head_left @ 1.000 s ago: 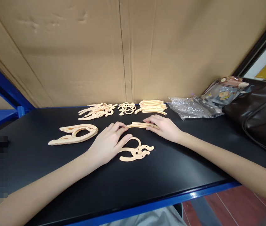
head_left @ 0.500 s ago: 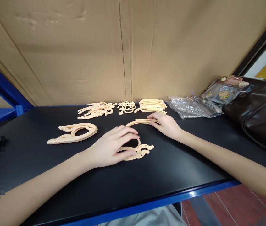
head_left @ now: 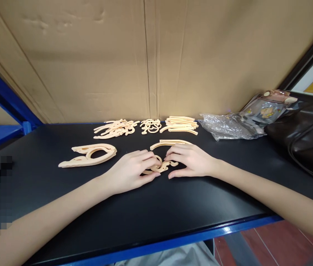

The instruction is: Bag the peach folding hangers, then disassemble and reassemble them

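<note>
My left hand [head_left: 131, 170] is closed on beige hook-ended hanger pieces [head_left: 160, 168] at the middle of the table, with fingers and thumb hiding much of them. Just to the right, my right hand [head_left: 191, 162] has its thumb and fingers apart around the curved hook ends; its fingertips are beside or touching them, I cannot tell which. Behind the right hand lie long curved beige strips [head_left: 170, 142], partly covered by its fingers. A folded beige hanger [head_left: 101, 159] with a round opening rests left of my left hand.
Along the back lie three piles: curved arms [head_left: 117, 129], small hooks [head_left: 151, 126] and long strips [head_left: 181, 123]. A clear plastic bag [head_left: 225, 125] and a dark leather bag [head_left: 306, 129] are at the right. A cardboard wall [head_left: 95, 66] stands behind the black table [head_left: 134, 225].
My right hand has let go of the long curved strips and come forward and left to the hook pieces. My left hand has shifted the hook pieces slightly back.
</note>
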`<state>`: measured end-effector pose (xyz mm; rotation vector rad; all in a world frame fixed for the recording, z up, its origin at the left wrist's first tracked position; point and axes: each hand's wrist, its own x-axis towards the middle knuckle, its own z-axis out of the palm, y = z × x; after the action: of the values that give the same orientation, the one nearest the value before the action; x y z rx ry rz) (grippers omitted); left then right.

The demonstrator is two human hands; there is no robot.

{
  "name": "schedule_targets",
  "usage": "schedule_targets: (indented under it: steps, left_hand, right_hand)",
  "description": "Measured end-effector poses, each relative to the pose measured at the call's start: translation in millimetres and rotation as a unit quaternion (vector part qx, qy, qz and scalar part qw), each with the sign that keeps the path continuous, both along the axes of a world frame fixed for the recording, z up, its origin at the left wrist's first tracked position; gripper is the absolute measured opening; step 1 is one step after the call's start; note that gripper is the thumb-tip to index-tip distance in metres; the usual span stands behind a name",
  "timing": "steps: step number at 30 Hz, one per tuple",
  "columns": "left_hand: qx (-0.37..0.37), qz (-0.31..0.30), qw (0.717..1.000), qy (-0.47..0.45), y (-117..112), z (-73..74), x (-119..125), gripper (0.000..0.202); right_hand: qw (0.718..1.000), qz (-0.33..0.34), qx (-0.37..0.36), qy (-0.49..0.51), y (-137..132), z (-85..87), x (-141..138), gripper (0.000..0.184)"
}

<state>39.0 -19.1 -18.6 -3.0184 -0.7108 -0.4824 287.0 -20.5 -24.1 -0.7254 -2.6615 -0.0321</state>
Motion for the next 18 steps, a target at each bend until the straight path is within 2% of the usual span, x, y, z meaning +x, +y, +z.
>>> schedule_targets:
  steps: [5,10,15,18]
  left_hand:
    - [-0.024,-0.039,0.999,-0.019,-5.2,2.0,2.3,0.015]
    - [-0.028,-0.074,0.997,-0.026,-9.8,4.3,4.4,0.022]
    - [-0.028,-0.062,0.996,-0.052,-8.9,3.3,2.6,0.024]
    - [-0.031,-0.009,0.997,-0.074,-5.9,2.0,1.4,0.027]
  right_hand:
    - [1.0,-0.013,-0.018,0.013,2.3,-3.4,1.5,0.041]
    - [1.0,-0.006,-0.013,-0.027,-1.4,-1.7,-2.1,0.038]
    - [0.996,-0.089,-0.001,0.008,1.0,-1.0,-3.8,0.034]
    - [0.988,-0.152,-0.018,0.032,6.4,-4.6,0.3,0.026]
